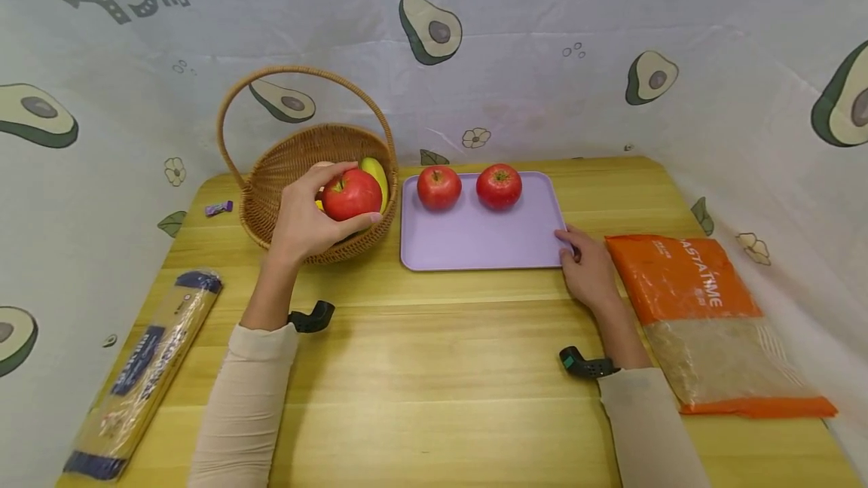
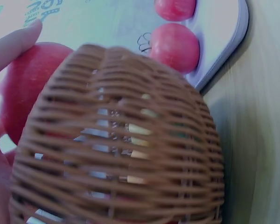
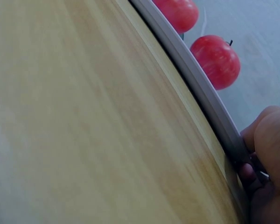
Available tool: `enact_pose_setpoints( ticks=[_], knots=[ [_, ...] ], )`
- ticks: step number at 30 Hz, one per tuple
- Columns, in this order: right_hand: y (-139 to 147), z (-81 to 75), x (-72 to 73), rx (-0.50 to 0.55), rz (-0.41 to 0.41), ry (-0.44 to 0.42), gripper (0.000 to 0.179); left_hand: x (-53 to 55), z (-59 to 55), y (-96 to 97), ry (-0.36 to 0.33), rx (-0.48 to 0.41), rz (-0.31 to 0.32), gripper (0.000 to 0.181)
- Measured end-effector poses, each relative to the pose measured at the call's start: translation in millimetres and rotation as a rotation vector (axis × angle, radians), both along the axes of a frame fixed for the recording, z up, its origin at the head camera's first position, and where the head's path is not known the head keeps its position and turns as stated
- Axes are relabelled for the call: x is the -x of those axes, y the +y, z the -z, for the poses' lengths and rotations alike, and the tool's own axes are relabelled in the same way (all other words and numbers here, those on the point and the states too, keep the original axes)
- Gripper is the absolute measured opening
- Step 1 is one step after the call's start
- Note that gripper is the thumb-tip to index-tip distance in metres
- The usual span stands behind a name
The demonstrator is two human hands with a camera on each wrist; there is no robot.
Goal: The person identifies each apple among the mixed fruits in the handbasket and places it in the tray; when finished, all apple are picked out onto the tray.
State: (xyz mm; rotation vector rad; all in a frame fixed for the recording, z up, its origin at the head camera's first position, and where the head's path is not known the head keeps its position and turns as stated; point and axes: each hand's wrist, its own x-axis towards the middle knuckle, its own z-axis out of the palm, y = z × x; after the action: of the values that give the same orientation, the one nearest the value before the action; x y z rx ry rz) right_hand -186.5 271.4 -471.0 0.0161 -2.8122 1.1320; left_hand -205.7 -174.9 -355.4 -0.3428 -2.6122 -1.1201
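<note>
A red apple [image 1: 353,194] is held between the thumb and fingers of my left hand [image 1: 308,217], above the wicker basket [image 1: 251,213] with its tall arched handle. Behind the held apple, a yellow banana-like fruit [image 1: 376,175] shows in the basket; the rest of the contents is mostly hidden. My right hand [image 1: 588,269] pinches the right rim of a lilac tray [image 1: 481,243], thumb above and a fingertip below in the right wrist view. On the tray sit two red apples, a left one [image 1: 438,187] and a right one [image 1: 499,187]. The basket's woven side [image 2: 130,140] fills much of the left wrist view.
A long pack of what looks like noodles [image 1: 145,375] lies at the left of the wooden table [image 1: 434,367]. An orange-and-clear pasta bag [image 1: 705,307] lies on the right. A small purple-wrapped sweet [image 1: 218,208] is left of the basket. Behind hangs an avocado-print cloth [image 1: 529,81].
</note>
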Motion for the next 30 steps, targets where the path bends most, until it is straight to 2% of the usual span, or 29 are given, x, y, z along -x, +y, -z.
enact_pose_setpoints(
  ticks=[5,11,15,19,23,30],
  knots=[
    [0,-1.8,0.2,-0.006,-0.008,0.005,0.041,-0.1,-3.7,7.8,0.037,-0.018,0.008,0.074],
    [0,-3.4,0.2,-0.007,-0.004,-0.004,0.041,-2.5,-8.2,20.5,0.023,-0.074,-0.006,0.08],
    [0,-1.9,-0.5,-0.004,0.001,0.0,0.041,-2.5,-6.8,30.7,0.046,-0.131,0.058,0.078],
    [0,-1.0,-0.1,0.001,0.005,-0.004,0.041,-2.2,-4.5,40.5,0.065,-0.139,0.115,0.077],
    [0,-1.1,0.4,-0.003,0.009,-0.009,0.042,-4.2,-2.0,51.4,0.062,-0.122,0.12,0.075],
    [0,-0.8,0.9,-0.01,0.008,-0.011,0.042,-6.4,7.7,71.0,0.044,-0.174,0.175,0.08]
  ],
)
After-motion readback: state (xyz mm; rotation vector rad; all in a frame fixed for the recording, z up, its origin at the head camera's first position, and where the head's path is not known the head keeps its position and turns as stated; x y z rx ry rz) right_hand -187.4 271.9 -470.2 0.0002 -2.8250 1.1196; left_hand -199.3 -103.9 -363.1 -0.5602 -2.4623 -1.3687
